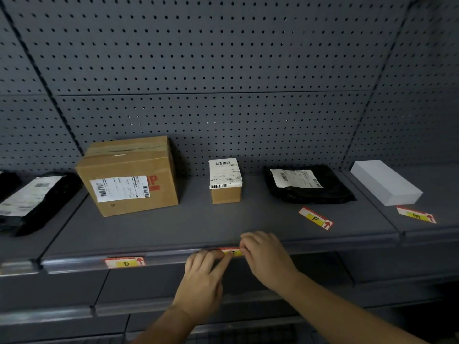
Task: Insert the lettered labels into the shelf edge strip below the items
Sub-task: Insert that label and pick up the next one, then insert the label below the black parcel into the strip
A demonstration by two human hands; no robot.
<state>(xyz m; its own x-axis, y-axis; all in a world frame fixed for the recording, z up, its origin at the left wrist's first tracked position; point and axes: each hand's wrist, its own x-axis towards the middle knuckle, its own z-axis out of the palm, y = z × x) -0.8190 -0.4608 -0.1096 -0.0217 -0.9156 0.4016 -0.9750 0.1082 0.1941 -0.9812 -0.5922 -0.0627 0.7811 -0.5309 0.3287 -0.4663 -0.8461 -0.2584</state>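
A red, white and yellow label (pixel 233 252) sits at the shelf edge strip (pixel 74 261) below the small cardboard box (pixel 225 181); fingers hide most of its letter. My left hand (pixel 205 276) pinches its left end and my right hand (pixel 263 254) presses its right end. The D label (pixel 125 262) is set in the strip under the big cardboard box (pixel 129 175). Label F (pixel 316 218) lies loose on the shelf in front of the black mailer bag (pixel 310 184). Label G (pixel 416 214) lies loose before the white box (pixel 386 182).
Another black mailer bag (pixel 32 197) lies on the shelf section at the left. A grey pegboard (pixel 223 70) backs the shelf. Lower shelves (pixel 62 314) run below my hands.
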